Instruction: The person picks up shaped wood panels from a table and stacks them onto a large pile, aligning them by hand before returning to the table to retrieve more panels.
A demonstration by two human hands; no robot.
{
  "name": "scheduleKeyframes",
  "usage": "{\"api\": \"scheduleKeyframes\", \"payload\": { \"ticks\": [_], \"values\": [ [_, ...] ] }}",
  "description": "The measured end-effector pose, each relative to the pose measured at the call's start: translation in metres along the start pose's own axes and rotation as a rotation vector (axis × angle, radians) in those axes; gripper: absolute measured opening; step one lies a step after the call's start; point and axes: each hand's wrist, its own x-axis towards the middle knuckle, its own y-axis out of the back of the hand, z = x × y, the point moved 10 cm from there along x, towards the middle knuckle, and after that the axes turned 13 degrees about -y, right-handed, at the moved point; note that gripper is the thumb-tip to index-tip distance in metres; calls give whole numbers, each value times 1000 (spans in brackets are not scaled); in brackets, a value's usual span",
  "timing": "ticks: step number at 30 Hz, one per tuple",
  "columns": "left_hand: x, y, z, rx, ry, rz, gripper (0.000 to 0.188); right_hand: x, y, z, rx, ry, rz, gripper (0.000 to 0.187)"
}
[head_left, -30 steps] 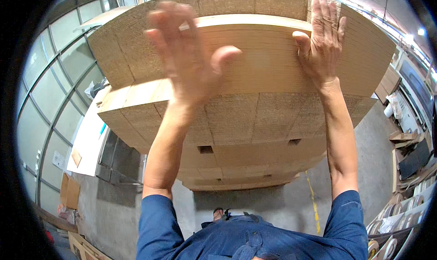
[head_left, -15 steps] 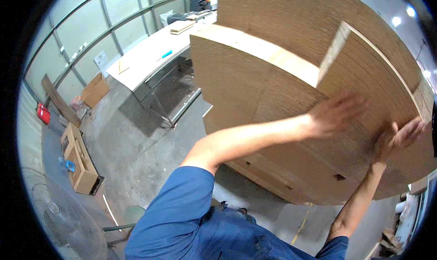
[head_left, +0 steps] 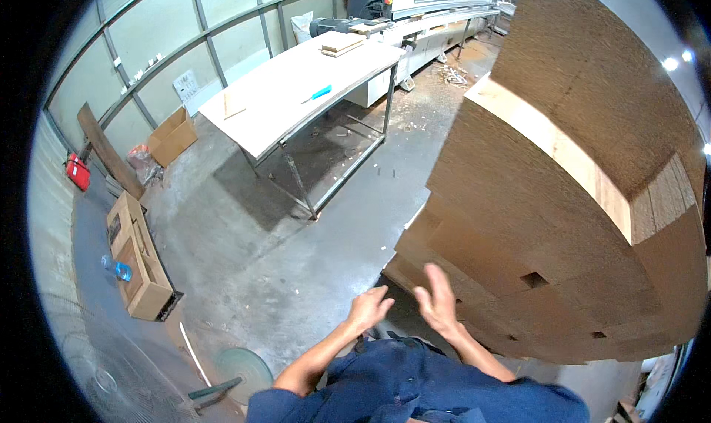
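Note:
In front of my body, my left hand (head_left: 369,310) hangs in the air with its fingers loosely bent and apart, holding nothing. Close beside it, my right hand (head_left: 438,304) is raised with fingers stretched out, also free of any object. The two hands do not touch each other. To the right stands a large stack of brown wooden panels (head_left: 548,201), with small square openings in its lower side and a pale ledge (head_left: 552,127) higher up. My right hand is nearest to the stack's near left corner, apart from it.
A white-topped table (head_left: 285,90) on metal legs carries short boards (head_left: 342,44) and a blue-handled tool (head_left: 320,93). Behind it runs a long machine (head_left: 429,34). Leftward are a cardboard box (head_left: 172,136), a wooden crate (head_left: 141,267), a blue bottle (head_left: 121,271) and a fan (head_left: 104,378).
Both hands have left the panel stack and come back in front of my body. My view has turned left, so the stack sits farther right and more of the table shows.

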Motion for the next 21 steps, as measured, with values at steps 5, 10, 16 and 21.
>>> {"api": "scheduleKeyframes", "payload": {
  "ticks": [5, 10, 16, 21],
  "values": [
    [-4, 89, -72, 15, 212, 208, 40, 51, -136, -55, -62, 223, -434, 51],
    [5, 115, -141, -26, 295, 326, 32, 114, -204, -96, -41, 371, -547, 51],
    [114, 134, -193, -26, 202, 102, 31, 201, -238, -90, -15, 215, -443, 46],
    [234, 153, -229, -60, -52, 17, 38, 286, -202, -59, 7, -29, -186, 45]
  ]
}}
